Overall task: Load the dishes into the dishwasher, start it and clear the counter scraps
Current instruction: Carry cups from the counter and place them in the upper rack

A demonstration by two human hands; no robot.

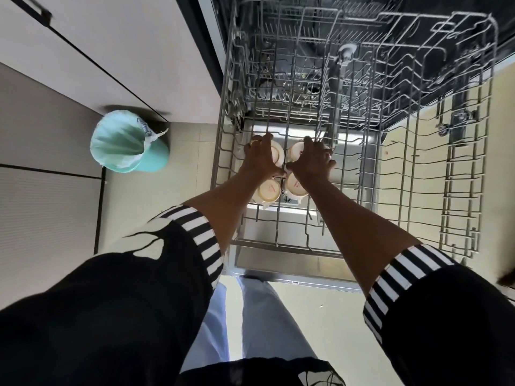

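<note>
Four round glossy cups [269, 190] in wire rack [459, 190]

Red marks on cups [269, 190], seemingly unreadable.

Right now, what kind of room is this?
Most likely a home kitchen: an open dishwasher with its grey wire rack pulled out and cream ceramic cups in it, flat white cabinet fronts beside it, and a small teal bin lined with a bag on the floor.
</note>
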